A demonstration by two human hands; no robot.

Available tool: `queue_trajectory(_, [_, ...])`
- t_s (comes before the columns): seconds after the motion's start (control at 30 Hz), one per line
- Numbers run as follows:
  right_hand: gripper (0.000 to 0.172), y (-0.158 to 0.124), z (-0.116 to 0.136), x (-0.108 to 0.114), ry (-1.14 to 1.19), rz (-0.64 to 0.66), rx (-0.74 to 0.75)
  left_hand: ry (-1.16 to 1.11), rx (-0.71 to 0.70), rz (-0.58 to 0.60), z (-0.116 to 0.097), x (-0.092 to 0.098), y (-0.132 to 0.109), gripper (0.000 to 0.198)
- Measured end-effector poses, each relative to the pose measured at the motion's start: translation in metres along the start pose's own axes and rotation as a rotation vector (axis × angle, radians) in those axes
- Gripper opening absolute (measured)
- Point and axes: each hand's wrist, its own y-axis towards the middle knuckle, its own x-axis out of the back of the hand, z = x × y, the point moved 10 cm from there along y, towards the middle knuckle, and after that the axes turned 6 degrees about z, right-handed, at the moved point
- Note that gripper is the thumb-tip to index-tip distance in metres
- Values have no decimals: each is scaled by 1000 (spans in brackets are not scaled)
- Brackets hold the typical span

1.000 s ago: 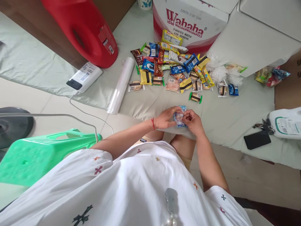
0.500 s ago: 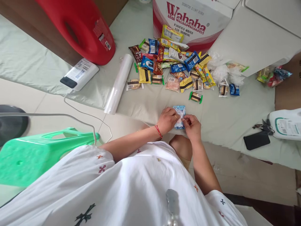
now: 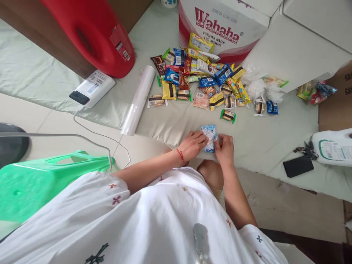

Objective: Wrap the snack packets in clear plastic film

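Note:
A small blue and clear packet [image 3: 210,138] lies at the front edge of the cloth-covered surface, between my hands. My left hand [image 3: 193,144], with a red string at the wrist, has its fingertips on the packet's left side. At the packet's right edge, the bent fingers and thumb of my right hand [image 3: 224,146] close on its border. Beyond them lies a pile of wrapped snacks [image 3: 207,81], and one green-ended snack [image 3: 228,116] sits apart, nearer to my hands.
A clear plastic roll [image 3: 138,101], a white device [image 3: 92,88] and a red jug [image 3: 121,51] stand or lie left. A Wahaha carton [image 3: 222,25] is behind the snacks. Right are a black phone [image 3: 298,166], keys and a white bottle [image 3: 334,147]. A green stool [image 3: 52,183] is lower left.
My hands have spread slightly apart, off the middle of the packet, so more of it shows. The view has shifted a little.

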Motion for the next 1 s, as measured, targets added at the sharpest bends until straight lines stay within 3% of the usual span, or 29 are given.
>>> queue_trajectory(0.1, [20, 4, 0, -1, -37, 27, 3, -96, -24, -85, 2, 7, -3, 36])
queue_trajectory(0.17, [19, 8, -3, 0, -51, 45, -16, -182, -64, -124, 3, 15, -6, 50])
queue_trajectory(0.27, [18, 14, -7, 1, -36, 66, -46, -196, -168, 8, -8, 12, -10, 69])
queue_trajectory(0.33, [18, 16, -9, 1, -1, 64, -68, -145, -194, 112, -14, 4, -13, 63])
queue_trajectory(0.43, [19, 14, -10, 1, 55, 24, -82, -118, -145, 96, -12, -2, -11, 45])
queue_trajectory(0.57, [26, 7, 11, 5, 65, 30, 157, -159, -120, 5, -4, -7, -4, 38])
queue_trajectory(0.67, [42, 0, 21, 4, 16, 175, 357, -208, -88, -35, 3, -7, 1, 34])
queue_trajectory(0.8, [62, -5, 19, 2, -154, 344, 498, -262, -60, -81, 6, 2, 5, 31])
queue_trajectory(0.87, [62, -2, 19, 3, -240, 366, 507, -268, -44, -98, 8, 7, 7, 31])
queue_trajectory(1.0, [44, 9, 24, -2, -285, 386, 512, -237, -80, -46, 11, 7, 11, 39])
